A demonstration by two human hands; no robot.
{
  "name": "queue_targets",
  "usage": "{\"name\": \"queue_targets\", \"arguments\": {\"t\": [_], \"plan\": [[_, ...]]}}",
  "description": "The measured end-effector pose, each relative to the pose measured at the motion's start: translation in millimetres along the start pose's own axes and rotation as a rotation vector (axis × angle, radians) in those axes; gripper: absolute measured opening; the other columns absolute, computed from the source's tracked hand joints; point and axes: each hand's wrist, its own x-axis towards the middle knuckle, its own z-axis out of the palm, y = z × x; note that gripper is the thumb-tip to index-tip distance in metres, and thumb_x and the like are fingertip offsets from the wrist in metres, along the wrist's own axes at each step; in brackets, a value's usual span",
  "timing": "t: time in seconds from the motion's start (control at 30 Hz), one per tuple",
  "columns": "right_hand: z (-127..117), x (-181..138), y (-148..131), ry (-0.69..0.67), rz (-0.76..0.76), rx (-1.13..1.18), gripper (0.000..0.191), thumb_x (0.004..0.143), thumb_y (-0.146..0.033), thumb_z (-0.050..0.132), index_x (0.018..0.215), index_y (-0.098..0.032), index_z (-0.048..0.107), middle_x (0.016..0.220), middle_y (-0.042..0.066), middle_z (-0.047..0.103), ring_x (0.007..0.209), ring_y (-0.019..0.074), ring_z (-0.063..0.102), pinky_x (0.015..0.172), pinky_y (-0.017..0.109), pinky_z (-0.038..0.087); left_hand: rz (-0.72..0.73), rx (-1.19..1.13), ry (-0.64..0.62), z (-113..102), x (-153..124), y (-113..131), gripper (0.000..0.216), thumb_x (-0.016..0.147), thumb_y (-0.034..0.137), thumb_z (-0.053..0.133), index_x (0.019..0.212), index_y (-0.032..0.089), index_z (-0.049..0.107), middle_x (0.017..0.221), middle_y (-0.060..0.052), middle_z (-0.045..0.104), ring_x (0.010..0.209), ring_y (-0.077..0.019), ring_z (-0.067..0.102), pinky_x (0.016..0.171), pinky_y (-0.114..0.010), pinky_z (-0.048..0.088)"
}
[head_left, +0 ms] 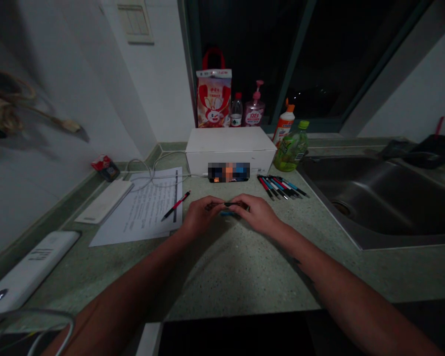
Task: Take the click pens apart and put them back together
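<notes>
Over the middle of the counter, my left hand [200, 214] and my right hand [258, 212] meet fingertip to fingertip. Both pinch a slim dark pen part [228, 203] that lies crosswise between them; its ends are hidden by the fingers. Just below it shows a short blue piece [227, 213], like a pen barrel, partly covered by my right fingers. To the right, several pens [282, 187] with red, blue and black barrels lie side by side. A red and black pen [175, 205] rests on a printed sheet [148, 207] at the left.
Behind my hands a phone [229, 173] leans against a white box [230, 143]. A green bottle [291, 148] stands beside the box, near the steel sink [385, 198]. Left are a flat white box [106, 200], a white device [33, 267] and a cable [152, 170].
</notes>
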Motion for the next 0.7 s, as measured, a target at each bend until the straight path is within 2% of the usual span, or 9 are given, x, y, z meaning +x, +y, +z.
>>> {"name": "queue_targets", "arguments": {"t": [0.1, 0.17, 0.37, 0.47, 0.53, 0.63, 0.7], "plan": [[0, -1, 0, 0.023, -0.011, 0.017, 0.015, 0.097, -0.032, 0.07, 0.106, -0.02, 0.072, 0.093, 0.003, 0.075, 0.081, 0.0188, 0.066, 0.074, 0.029, 0.044, 0.007, 0.012, 0.002, 0, 0, 0, 0.013, 0.085, 0.033, 0.072, 0.086, 0.022, 0.08, 0.088, -0.005, 0.081, 0.083, -0.0245, 0.075, 0.082, -0.04, 0.06], [-2, -2, -1, 0.011, -0.026, -0.01, 0.014, 0.101, -0.032, 0.065, 0.101, -0.02, 0.072, 0.09, 0.003, 0.074, 0.081, 0.0187, 0.066, 0.075, 0.029, 0.044, 0.016, 0.033, -0.005, 0, 0, 1, 0.012, 0.086, 0.031, 0.071, 0.086, 0.022, 0.08, 0.088, -0.005, 0.081, 0.083, -0.0242, 0.074, 0.082, -0.039, 0.06], [-5, 1, 0, -0.098, -0.005, -0.094, 0.028, 0.107, -0.03, 0.052, 0.092, -0.02, 0.073, 0.093, 0.005, 0.076, 0.087, 0.0193, 0.067, 0.076, 0.029, 0.042, 0.041, 0.169, -0.07, -1, -2, -2, 0.013, 0.091, 0.028, 0.07, 0.094, 0.02, 0.079, 0.088, -0.004, 0.079, 0.08, -0.0201, 0.071, 0.076, -0.034, 0.056], [-6, 4, 7, -0.047, 0.046, -0.13, 0.02, 0.105, -0.031, 0.057, 0.101, -0.021, 0.074, 0.1, 0.005, 0.076, 0.09, 0.0191, 0.067, 0.076, 0.028, 0.042, 0.148, 0.325, -0.164, 1, -3, -2, 0.008, 0.089, 0.023, 0.072, 0.092, 0.021, 0.079, 0.086, -0.004, 0.076, 0.081, -0.02, 0.068, 0.078, -0.034, 0.054], [-7, 5, 13, -0.025, 0.082, -0.189, 0.013, 0.101, -0.029, 0.063, 0.102, -0.02, 0.073, 0.1, 0.005, 0.074, 0.088, 0.0183, 0.066, 0.073, 0.028, 0.041, 0.249, 0.41, -0.272, 4, -6, -1, 0.007, 0.087, 0.02, 0.074, 0.091, 0.021, 0.08, 0.088, -0.004, 0.075, 0.087, -0.0213, 0.067, 0.082, -0.035, 0.053], [-7, 8, 22, -0.05, 0.094, -0.289, 0.011, 0.098, -0.022, 0.064, 0.1, -0.02, 0.074, 0.102, 0.006, 0.072, 0.087, 0.0178, 0.066, 0.073, 0.027, 0.041, 0.349, 0.478, -0.416, 6, -10, 3, 0.01, 0.086, 0.017, 0.073, 0.092, 0.021, 0.079, 0.091, -0.005, 0.075, 0.094, -0.0231, 0.066, 0.086, -0.036, 0.051], [-8, 9, 25, -0.081, 0.098, -0.329, 0.013, 0.098, -0.02, 0.061, 0.099, -0.02, 0.075, 0.103, 0.006, 0.071, 0.088, 0.0178, 0.066, 0.074, 0.027, 0.041, 0.364, 0.49, -0.454, 6, -11, 5, 0.009, 0.086, 0.016, 0.074, 0.092, 0.021, 0.079, 0.092, -0.005, 0.075, 0.095, -0.0236, 0.066, 0.087, -0.036, 0.051]]}}
